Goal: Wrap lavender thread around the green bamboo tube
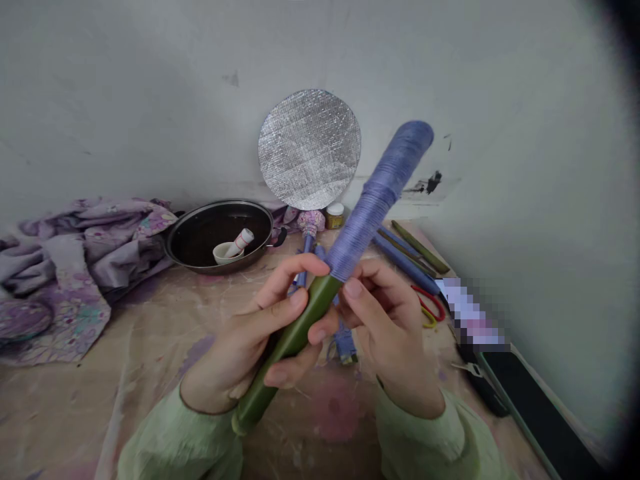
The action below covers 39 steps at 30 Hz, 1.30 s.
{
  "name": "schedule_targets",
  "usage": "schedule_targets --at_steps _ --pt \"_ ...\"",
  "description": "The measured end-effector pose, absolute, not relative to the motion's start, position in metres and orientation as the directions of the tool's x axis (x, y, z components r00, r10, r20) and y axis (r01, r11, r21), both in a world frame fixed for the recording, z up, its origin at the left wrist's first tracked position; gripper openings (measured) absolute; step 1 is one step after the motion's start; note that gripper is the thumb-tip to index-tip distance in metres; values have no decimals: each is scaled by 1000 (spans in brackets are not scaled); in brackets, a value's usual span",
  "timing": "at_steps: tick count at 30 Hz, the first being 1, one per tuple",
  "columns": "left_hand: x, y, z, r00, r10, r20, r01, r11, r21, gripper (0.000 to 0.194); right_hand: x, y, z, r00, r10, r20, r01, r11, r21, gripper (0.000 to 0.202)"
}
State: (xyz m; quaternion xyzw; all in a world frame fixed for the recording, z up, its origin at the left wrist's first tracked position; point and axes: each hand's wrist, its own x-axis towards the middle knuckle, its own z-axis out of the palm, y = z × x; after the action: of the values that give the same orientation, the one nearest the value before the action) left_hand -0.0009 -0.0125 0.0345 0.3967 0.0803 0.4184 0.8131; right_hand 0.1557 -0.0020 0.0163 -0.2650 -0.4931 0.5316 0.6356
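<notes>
A green bamboo stick (305, 317) slants up from lower left to upper right across the middle of the view. Blue-purple thread (373, 203) is wound in tight rings around its upper part; the lower part is bare. My left hand (260, 333) is wrapped around the bare green length, with its forefinger against the lowest rings. At the thread's lower edge, my right hand (390, 327) has its thumb and fingers pinched together, touching the stick. What lies between those fingertips is hidden.
Behind stand a round silver foil disc (310, 150), a black pan (220, 267) holding a white cup (227, 252), and a small jar (335, 217). Patterned cloth (60, 280) lies left. At right are more sticks (420, 247), red-handled scissors (435, 303), a key (467, 368) and a phone (535, 413).
</notes>
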Motion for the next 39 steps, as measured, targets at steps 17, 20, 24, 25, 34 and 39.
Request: schedule_targets --at_steps 17,20,24,25,34,39 --pt "0 -13 30 685 673 279 -645 382 662 29 153 -3 18 -117 937 330 -457 244 -855 19" --pt "2 -13 32 696 668 263 -646 423 636 29 154 -4 20 -125 943 309 -469 218 -856 21" --pt "3 -14 33 744 621 248 -632 532 564 26 158 -6 26 -198 923 330 -465 208 -861 23" --pt "3 -14 33 761 597 254 -624 566 538 26 159 -6 27 -226 910 348 -459 215 -862 23" --pt "-1 -8 24 729 669 142 -546 444 711 24 166 -5 27 -254 893 372 -388 259 -885 19" --pt "5 -5 23 479 867 135 -377 65 924 26 164 -2 24 -268 903 335 -348 234 -908 19"
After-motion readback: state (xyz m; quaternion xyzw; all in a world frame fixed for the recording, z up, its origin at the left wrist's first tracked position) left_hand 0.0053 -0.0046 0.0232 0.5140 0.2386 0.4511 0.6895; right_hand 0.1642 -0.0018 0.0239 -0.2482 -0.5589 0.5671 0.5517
